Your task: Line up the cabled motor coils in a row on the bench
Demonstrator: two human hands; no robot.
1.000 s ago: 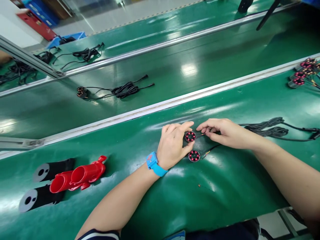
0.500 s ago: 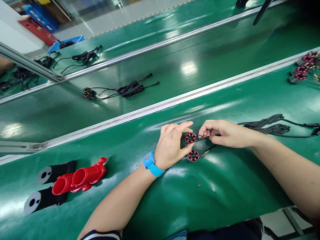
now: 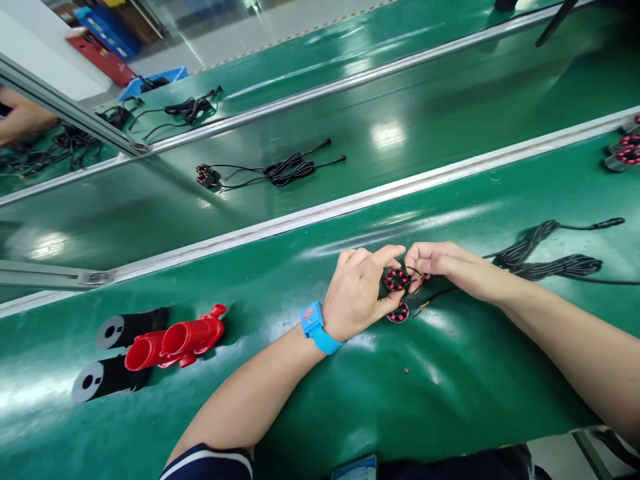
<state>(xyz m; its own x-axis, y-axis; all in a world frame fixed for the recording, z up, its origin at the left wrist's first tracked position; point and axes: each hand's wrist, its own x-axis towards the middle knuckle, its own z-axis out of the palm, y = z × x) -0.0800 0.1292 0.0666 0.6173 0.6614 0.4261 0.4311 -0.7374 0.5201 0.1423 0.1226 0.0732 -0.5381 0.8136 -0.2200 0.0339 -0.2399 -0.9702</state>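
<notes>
Gripping round black coil ring (image 3: 396,279), red windings.

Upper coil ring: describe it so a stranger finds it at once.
On the nearest green belt, find the left hand with the blue wristband. The upper coil ring is pinched in its fingers; its twin lies on the belt just below.

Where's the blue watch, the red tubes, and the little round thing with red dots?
blue watch (image 3: 313,317), head view, on its face.
red tubes (image 3: 200,335), head view, on the farther tube's side.
round coil ring (image 3: 397,279), head view, on the ring's middle.
</notes>
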